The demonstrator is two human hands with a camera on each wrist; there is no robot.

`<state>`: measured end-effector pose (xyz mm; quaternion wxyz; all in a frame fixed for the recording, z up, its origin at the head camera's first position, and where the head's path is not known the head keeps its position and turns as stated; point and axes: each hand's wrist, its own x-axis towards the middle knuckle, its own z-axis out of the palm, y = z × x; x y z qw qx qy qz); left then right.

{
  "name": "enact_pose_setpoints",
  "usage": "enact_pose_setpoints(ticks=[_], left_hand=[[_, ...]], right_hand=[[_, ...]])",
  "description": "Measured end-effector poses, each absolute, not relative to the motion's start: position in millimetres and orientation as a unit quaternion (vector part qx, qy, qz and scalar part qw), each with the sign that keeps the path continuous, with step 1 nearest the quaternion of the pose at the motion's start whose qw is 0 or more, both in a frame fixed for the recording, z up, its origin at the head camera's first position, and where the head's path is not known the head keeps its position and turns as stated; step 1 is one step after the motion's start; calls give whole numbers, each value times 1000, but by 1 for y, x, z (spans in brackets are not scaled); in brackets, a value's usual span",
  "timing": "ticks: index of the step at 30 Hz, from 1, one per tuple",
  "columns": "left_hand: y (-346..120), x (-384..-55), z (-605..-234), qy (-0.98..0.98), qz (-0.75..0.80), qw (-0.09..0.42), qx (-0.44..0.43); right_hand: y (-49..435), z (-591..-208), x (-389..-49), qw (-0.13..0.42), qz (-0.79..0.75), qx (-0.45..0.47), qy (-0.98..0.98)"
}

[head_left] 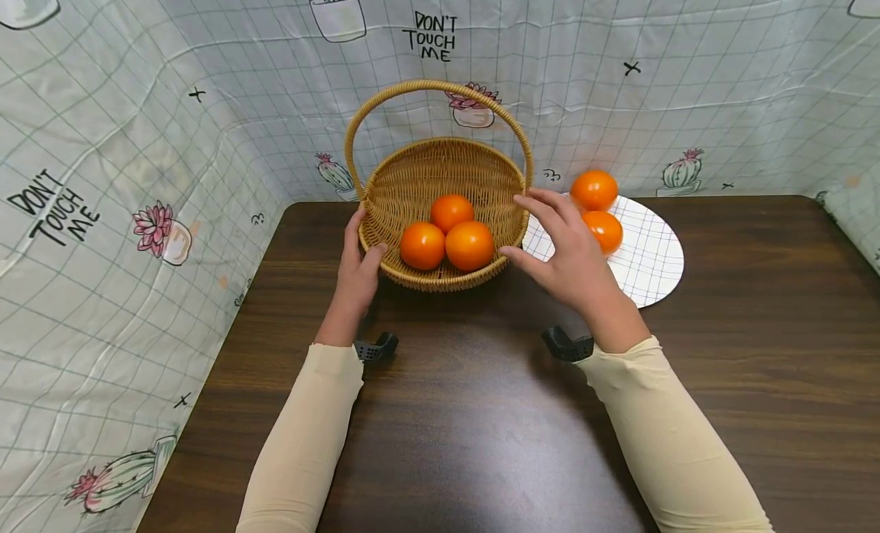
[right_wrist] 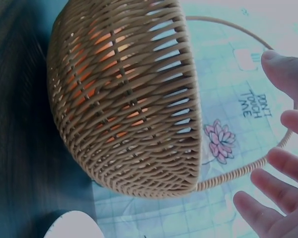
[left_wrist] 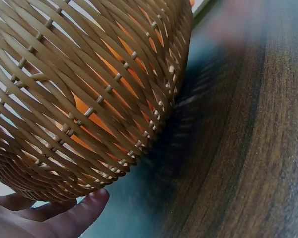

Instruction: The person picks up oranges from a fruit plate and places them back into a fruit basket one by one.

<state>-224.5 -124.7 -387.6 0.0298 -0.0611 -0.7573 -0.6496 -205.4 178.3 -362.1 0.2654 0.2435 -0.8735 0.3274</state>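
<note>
A wicker basket with a tall arched handle is near the back of the table, its mouth tilted toward me. Three oranges sit together inside it; orange colour shows through the weave in both wrist views. My left hand holds the basket's left side, thumb at the rim and fingers against the outer weave. Beside the right rim is my right hand, fingers spread. In the right wrist view its fingers stand apart from the wicker and hold nothing.
A round white plate with a grid pattern lies right of the basket, behind my right hand. Two more oranges are on its far left part. A printed cloth hangs behind and left of the dark wooden table.
</note>
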Motion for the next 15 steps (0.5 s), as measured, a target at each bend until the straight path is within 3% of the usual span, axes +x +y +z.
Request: enact_pose_setpoints(ticks=[15], left_hand=[[-125, -225, -387, -769, -637, 28, -53]], right_hand=[[188, -362, -209, 256, 326, 212, -885]])
